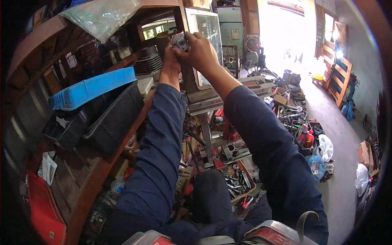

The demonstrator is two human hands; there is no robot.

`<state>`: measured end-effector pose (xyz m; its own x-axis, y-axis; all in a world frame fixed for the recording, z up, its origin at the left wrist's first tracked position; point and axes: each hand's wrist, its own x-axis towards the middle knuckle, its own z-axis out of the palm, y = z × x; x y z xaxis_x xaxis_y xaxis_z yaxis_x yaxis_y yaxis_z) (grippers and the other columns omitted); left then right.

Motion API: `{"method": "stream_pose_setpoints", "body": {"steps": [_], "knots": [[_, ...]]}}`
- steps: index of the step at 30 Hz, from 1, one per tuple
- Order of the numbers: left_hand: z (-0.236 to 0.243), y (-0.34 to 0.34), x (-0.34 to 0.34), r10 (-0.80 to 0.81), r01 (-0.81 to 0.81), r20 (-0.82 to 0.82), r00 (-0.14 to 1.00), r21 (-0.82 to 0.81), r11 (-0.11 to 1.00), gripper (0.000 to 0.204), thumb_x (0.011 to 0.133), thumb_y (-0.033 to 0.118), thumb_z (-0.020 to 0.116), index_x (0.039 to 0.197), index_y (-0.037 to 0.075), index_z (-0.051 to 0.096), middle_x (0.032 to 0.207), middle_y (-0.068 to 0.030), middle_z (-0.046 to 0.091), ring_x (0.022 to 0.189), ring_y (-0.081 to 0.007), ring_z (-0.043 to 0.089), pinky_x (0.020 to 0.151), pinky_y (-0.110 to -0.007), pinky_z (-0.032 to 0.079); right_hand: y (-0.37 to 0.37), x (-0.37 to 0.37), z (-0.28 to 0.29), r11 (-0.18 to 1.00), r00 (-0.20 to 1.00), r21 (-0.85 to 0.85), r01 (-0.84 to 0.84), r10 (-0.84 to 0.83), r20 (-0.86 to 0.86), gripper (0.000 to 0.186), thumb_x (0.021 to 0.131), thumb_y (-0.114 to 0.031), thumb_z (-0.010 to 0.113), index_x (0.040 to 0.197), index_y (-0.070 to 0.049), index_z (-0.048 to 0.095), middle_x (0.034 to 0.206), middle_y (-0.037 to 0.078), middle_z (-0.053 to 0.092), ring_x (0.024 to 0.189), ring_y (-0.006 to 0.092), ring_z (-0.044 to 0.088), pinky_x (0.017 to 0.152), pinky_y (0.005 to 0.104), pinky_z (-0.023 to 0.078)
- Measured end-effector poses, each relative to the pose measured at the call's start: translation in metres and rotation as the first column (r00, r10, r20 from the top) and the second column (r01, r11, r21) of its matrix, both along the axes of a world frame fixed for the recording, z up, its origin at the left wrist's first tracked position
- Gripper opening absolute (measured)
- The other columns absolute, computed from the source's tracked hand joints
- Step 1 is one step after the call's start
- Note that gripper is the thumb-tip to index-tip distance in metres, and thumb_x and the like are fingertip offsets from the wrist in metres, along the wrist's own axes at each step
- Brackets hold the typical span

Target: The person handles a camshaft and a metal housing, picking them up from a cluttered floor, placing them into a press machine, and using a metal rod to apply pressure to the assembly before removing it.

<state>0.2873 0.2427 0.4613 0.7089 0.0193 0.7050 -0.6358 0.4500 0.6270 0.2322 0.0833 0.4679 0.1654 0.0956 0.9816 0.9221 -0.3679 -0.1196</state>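
Note:
Both my arms, in dark blue sleeves, stretch forward to the upper middle of the head view. Between my hands is a small round grey metal part [181, 42] with a hole at its centre and a flange around it. My left hand [170, 61] is wrapped round it from the left and below. From the right, my right hand [199, 50] grips its edge, with thumb and fingers closed on it. Behind the hands stands a wooden post, and a finned metal engine cylinder [150, 61] sits on the shelf just left of them.
Left, a blue plastic tray [96, 87] lies over black bins [112, 114] on a wooden shelf. Below my arms is a box of loose metal tools [239, 183]. Tools and parts are heaped at right [292, 112], beside a grey floor [343, 163]. A glass-fronted cabinet [208, 30] stands ahead.

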Motion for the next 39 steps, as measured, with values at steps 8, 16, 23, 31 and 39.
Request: {"method": "stream_pose_setpoints", "body": {"steps": [8,16,23,31,39], "knots": [[-0.005,-0.007,0.004,-0.045,0.046,0.037,0.998,-0.033,0.998,0.031,0.1,0.031,0.045,0.11,0.007,0.061,0.1,-0.0057,0.068,0.088,-0.0197,0.067,0.078,-0.035,0.056,0.004,-0.004,-0.005,0.998,0.999,0.068,-0.013,0.015,-0.033,0.053,0.073,-0.038,0.076,0.109,-0.002,0.061,0.092,0.02,0.063,0.082,0.0389,0.065,0.07,0.0447,0.053],[-0.014,-0.015,-0.008,-0.038,0.043,0.071,0.997,-0.068,0.997,0.029,0.099,0.028,0.047,0.113,0.006,0.059,0.101,-0.0063,0.067,0.09,-0.0187,0.067,0.081,-0.034,0.056,0.009,-0.006,-0.008,0.994,0.996,0.112,-0.008,0.018,-0.085,0.051,0.074,-0.037,0.076,0.107,-0.002,0.061,0.093,0.02,0.063,0.084,0.0395,0.064,0.071,0.0449,0.053],[-0.009,0.0,0.011,-0.01,0.013,0.056,0.998,-0.059,0.998,0.031,0.099,0.031,0.049,0.11,0.006,0.061,0.1,-0.0066,0.067,0.09,-0.0185,0.067,0.08,-0.032,0.055,0.015,-0.015,-0.008,0.986,0.987,0.163,-0.016,0.042,-0.155,0.054,0.075,-0.037,0.075,0.111,0.0,0.06,0.097,0.021,0.064,0.085,0.0399,0.065,0.074,0.0447,0.053],[-0.006,-0.021,0.0,-0.029,0.022,-0.078,0.997,-0.082,0.996,0.035,0.098,0.037,0.049,0.107,0.006,0.062,0.093,-0.007,0.067,0.082,-0.0194,0.067,0.073,-0.032,0.056,-0.007,-0.002,-0.01,0.989,0.98,0.096,-0.116,0.129,-0.15,0.06,0.079,-0.037,0.073,0.118,0.003,0.054,0.098,0.025,0.062,0.09,0.0414,0.063,0.078,0.0452,0.052],[-0.001,0.0,-0.007,-0.371,0.358,-0.075,0.925,-0.15,0.922,0.029,0.094,0.031,0.052,0.097,0.003,0.062,0.085,-0.0131,0.064,0.076,-0.0254,0.063,0.064,-0.038,0.057,-0.161,0.04,-0.036,0.452,0.705,-0.892,-0.012,-0.629,-0.328,0.073,0.094,-0.062,0.036,0.096,0.003,0.07,0.101,0.025,0.066,0.099,0.0415,0.062,0.09,0.0482,0.048]]}}
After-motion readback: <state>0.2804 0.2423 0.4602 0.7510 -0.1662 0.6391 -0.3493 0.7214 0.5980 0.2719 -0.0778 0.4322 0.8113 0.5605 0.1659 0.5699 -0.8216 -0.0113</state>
